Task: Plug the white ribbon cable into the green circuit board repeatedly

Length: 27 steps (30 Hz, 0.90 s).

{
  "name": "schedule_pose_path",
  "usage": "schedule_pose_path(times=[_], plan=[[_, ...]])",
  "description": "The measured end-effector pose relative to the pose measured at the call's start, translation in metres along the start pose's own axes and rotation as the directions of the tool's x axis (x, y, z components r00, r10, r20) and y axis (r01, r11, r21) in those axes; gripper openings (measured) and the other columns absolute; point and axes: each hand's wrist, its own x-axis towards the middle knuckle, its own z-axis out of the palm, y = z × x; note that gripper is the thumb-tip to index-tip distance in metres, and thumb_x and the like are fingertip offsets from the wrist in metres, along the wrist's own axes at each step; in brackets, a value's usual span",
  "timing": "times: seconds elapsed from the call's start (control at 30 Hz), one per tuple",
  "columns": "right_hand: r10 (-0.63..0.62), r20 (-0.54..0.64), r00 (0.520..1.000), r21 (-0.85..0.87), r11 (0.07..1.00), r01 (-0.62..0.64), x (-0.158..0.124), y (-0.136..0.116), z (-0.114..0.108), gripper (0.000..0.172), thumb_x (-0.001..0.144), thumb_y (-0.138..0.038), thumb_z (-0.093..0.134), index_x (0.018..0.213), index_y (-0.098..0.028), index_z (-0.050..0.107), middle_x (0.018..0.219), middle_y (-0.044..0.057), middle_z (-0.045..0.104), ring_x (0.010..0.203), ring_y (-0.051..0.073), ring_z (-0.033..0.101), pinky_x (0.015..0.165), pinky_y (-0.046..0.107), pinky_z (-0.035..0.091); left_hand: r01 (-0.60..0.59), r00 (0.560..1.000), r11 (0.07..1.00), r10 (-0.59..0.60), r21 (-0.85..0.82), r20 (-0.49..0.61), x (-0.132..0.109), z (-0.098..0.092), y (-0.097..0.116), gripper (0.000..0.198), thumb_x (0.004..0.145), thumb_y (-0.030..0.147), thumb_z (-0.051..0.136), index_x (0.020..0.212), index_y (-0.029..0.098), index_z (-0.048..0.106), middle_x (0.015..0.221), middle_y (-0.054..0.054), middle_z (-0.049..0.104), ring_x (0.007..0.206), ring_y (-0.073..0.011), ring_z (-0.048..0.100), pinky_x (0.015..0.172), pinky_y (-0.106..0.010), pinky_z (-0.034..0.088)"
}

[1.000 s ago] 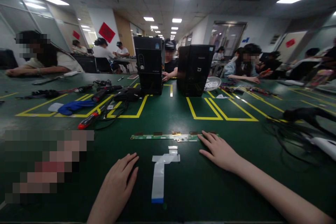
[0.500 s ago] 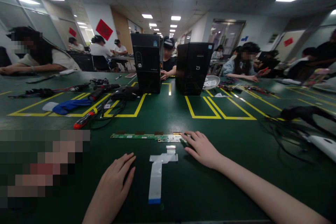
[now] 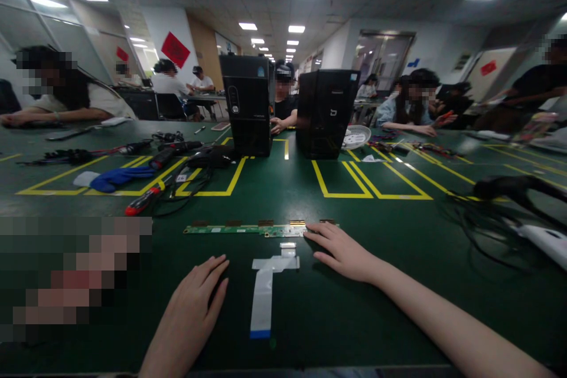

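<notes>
Although the PCB strip [image 3: 239, 230] & ribbon cable [image 3: 261, 301] both lie flat on the table [image 3: 336, 331], they're unjoined; IMO it's early: strip under fingers, cable untouched, nothing connected yet. Clock centre = cable's middle, going L to R. Red-handled tool [image 3: 142, 199]: approx. 10 o'clock, well apart. L hand [image 3: 197, 292]: 9 o'clock, fingers loosely bent, nothing in its grasp. Strip: spans approx. 10 to 1–2, long, thin, green, w/ pale labels & brownish-gold tabs [image 3: 297, 223] along its far edge, one catching light. Cable: white, bent like a zigzag, blue end [image 3: 260, 334] at 6, silvery end [image 3: 287, 245] at 1, just beside strip's near edge but apart. R hand [image 3: 339, 251]: 2 o'clock, relaxed, fingertips seemingly touching strip's R half, thumb off it, so no pinch; strip detail there's partly hidden.
</notes>
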Motion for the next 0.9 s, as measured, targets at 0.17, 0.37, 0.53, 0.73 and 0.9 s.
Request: schedule_pose_path(times=[0.17,0.37,0.53,0.73,0.9], plan=[[-0.024,-0.001,1.0,0.015,1.0,0.024,0.001,0.003,0.001,0.055,0.1,-0.052,0.037,0.148,-0.026,0.039,0.155,0.008,0.035,0.142,0.026,0.03,0.117,0.052,0.023,-0.048,0.998,0.998,0.05,-0.045,0.046,0.003,-0.005,0.002,0.044,0.096,0.042,0.038,0.124,0.022,0.065,0.136,-0.009,0.06,0.126,-0.0297,0.056,0.103,-0.053,0.047],[-0.015,-0.001,1.0,0.014,1.0,0.015,0.0,0.004,0.003,0.054,0.099,-0.051,0.039,0.148,-0.028,0.037,0.156,0.007,0.033,0.143,0.027,0.029,0.117,0.054,0.024,-0.326,0.903,0.939,0.345,-0.113,0.256,0.032,-0.032,0.062,0.039,0.099,0.032,0.042,0.134,0.028,0.056,0.139,-0.004,0.058,0.126,-0.0239,0.054,0.104,-0.044,0.048],[-0.014,0.0,1.0,0.005,1.0,0.014,0.0,0.003,0.003,0.052,0.1,-0.047,0.04,0.148,-0.028,0.037,0.156,0.008,0.034,0.144,0.025,0.028,0.117,0.052,0.022,-0.456,0.83,0.89,0.428,-0.005,0.357,0.063,-0.026,0.112,0.033,0.092,0.019,0.05,0.121,0.011,0.064,0.121,-0.015,0.067,0.113,-0.0298,0.062,0.098,-0.046,0.05],[0.008,0.021,1.0,0.036,0.999,-0.009,-0.002,0.002,0.001,0.054,0.099,-0.05,0.039,0.149,-0.029,0.036,0.157,0.007,0.031,0.145,0.026,0.025,0.118,0.053,0.021,-0.459,0.831,0.888,0.428,0.003,0.355,0.076,-0.004,0.122,0.027,0.092,0.019,0.051,0.112,0.011,0.066,0.111,-0.016,0.069,0.101,-0.0299,0.064,0.089,-0.047,0.054],[0.006,0.011,1.0,0.049,0.999,-0.006,0.0,0.003,0.001,0.053,0.099,-0.049,0.04,0.147,-0.028,0.039,0.155,0.008,0.034,0.144,0.028,0.026,0.117,0.056,0.021,-0.462,0.815,0.884,0.457,-0.075,0.356,0.073,-0.002,0.112,0.038,0.092,0.024,0.053,0.127,0.01,0.058,0.128,-0.014,0.062,0.119,-0.0271,0.056,0.102,-0.041,0.048]])
